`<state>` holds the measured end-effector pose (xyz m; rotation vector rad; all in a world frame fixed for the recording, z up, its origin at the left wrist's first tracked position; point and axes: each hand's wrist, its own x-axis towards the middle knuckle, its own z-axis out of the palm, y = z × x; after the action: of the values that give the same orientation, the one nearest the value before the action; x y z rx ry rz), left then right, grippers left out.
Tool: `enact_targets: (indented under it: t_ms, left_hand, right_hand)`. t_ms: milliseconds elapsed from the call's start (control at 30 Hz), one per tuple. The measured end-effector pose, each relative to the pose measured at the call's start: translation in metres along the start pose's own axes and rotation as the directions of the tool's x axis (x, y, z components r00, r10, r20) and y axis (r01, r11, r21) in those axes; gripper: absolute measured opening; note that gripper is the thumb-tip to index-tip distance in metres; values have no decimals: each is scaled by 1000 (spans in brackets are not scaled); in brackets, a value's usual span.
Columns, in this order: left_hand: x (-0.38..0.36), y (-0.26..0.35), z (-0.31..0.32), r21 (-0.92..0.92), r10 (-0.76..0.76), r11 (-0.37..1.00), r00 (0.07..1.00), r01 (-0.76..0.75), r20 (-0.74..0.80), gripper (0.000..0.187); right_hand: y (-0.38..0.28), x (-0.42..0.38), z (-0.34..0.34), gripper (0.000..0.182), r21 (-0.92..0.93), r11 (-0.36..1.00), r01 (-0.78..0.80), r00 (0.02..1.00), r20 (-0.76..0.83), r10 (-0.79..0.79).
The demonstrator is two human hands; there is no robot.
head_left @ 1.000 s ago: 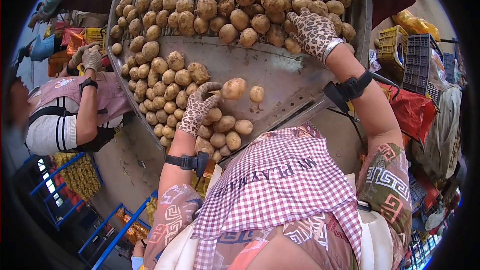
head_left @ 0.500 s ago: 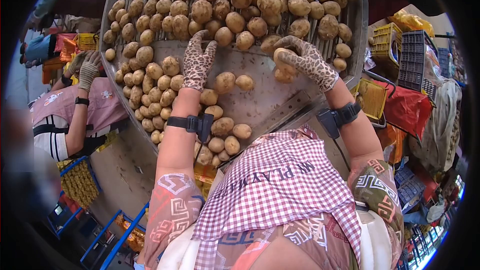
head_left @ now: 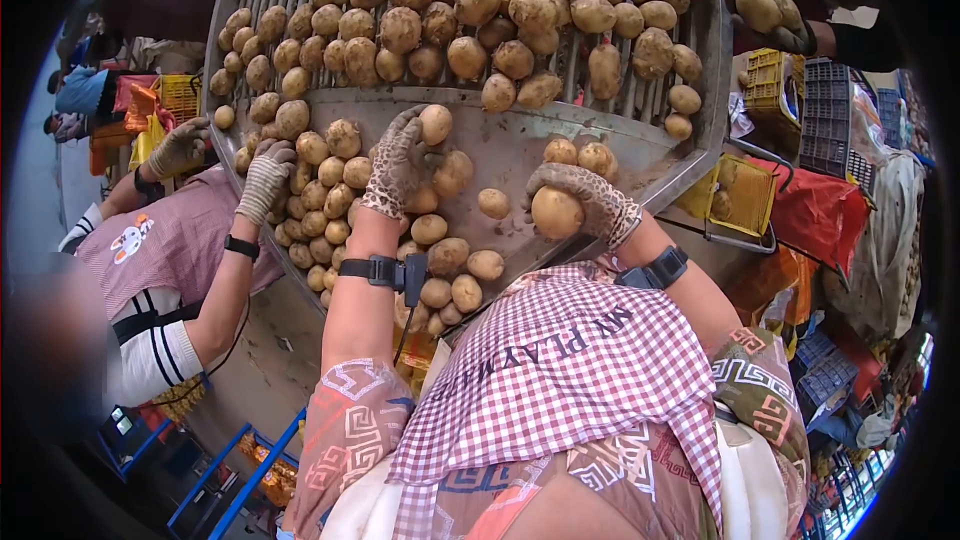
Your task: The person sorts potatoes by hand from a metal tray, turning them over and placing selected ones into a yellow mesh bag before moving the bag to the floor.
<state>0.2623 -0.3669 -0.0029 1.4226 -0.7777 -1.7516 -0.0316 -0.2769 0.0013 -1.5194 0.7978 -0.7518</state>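
Observation:
My left hand point(head_left: 396, 165), in a leopard-print glove, curls its fingers against a potato point(head_left: 436, 124) above the metal tray point(head_left: 490, 150). Another potato point(head_left: 454, 172) lies just right of that palm. In a matching glove, my right hand point(head_left: 600, 202) grips a large pale potato point(head_left: 557, 212) from above, near the tray's front. Two potatoes point(head_left: 597, 159) sit right behind its knuckles, and a small potato point(head_left: 493, 203) lies between my hands. Many soil-marked potatoes point(head_left: 400, 30) cover the roller bars beyond the tray.
To the left, a co-worker's striped gloved hand point(head_left: 266, 178) reaches the potato pile point(head_left: 318, 195). At upper right another person's dark-gloved hands point(head_left: 790, 35) hold potatoes. A metal rim point(head_left: 690, 175) bounds the tray on the right, with a yellow crate point(head_left: 742, 195) beyond.
Both hands have drawn back toward me from the rollers. My left fingers now touch a potato. The co-worker's striped glove has moved right to the pile; potatoes in dark gloves have appeared at upper right.

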Motion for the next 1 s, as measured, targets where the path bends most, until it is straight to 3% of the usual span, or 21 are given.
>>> enact_targets:
  t_ms: [67,100,167,200,233,267,333,367,400,467,533,567,600,633,667,733,800,833,867,900,1000]
  left_hand:
    - [-7,-4,-8,-379,-95,904,958,196,270,39]
    - [-8,-9,-10,-379,-92,905,958,194,271,39]
    - [-5,-22,-9,69,-1,998,998,6,-61,52]
    - [-10,-17,2,311,106,950,974,-39,-199,60]
    - [-27,-17,13,553,169,830,979,-77,-118,70]
    - [-46,-10,30,553,170,829,979,-80,-115,70]
    - [-74,-4,54,890,221,410,968,-201,116,71]
    - [-76,-10,56,951,208,161,951,-263,228,71]
    - [-75,-15,56,951,211,159,950,-265,229,71]
    - [-74,-24,54,914,148,129,919,-385,366,68]
    - [-72,-34,52,913,197,63,902,-403,384,58]
    - [-70,-31,55,701,191,651,957,-290,219,53]
    - [-68,-27,59,193,76,977,992,-94,97,49]
    - [-68,-23,59,-154,-92,981,984,115,150,50]
    - [-70,-18,59,-145,-98,982,983,122,158,50]
    - [-74,-13,57,-588,-65,641,798,493,599,55]
    - [-84,-6,74,-588,-155,670,859,454,487,59]
    - [-86,-7,80,-634,-158,631,875,447,458,59]
    - [-88,-8,85,-677,-162,591,887,438,432,59]
    - [-90,-7,93,-672,-163,592,883,445,441,59]
    - [-95,-10,105,-724,-103,593,924,354,368,60]
  right_hand:
    - [-3,-3,-5,22,-13,999,33,999,27,-33]
    - [-7,-3,-5,22,-15,999,35,999,26,-35]
    - [-12,-5,-3,29,398,882,-253,966,62,249]
    - [-13,-8,-3,29,396,883,-251,967,56,250]
    - [-14,-12,-2,30,448,856,-259,963,47,267]
    - [-14,-14,-1,31,498,826,-264,958,39,283]
    - [-11,-14,1,33,551,789,-271,953,39,300]
    - [-10,-13,2,35,602,749,-277,947,41,318]
    - [-11,-12,4,35,601,751,-274,948,39,315]
    - [-13,-10,9,39,789,515,-335,904,114,413]
    - [-12,-13,13,40,785,524,-331,905,107,411]
    - [-11,-14,14,40,784,529,-324,906,95,413]
    - [-9,-15,13,40,786,535,-309,909,79,409]
    - [-7,-19,12,41,718,646,-259,938,27,346]
    - [-6,-24,14,42,638,742,-206,960,-15,279]
    - [-39,-24,7,43,697,695,-176,957,-45,287]
    - [-45,-18,1,43,838,461,-292,930,135,343]
    - [-41,-19,1,43,840,461,-287,930,130,343]
    - [-35,-22,2,43,607,790,-89,994,6,108]
    - [-26,-25,3,43,269,950,161,987,-21,-161]
    - [4,-34,9,43,192,970,152,987,27,-160]
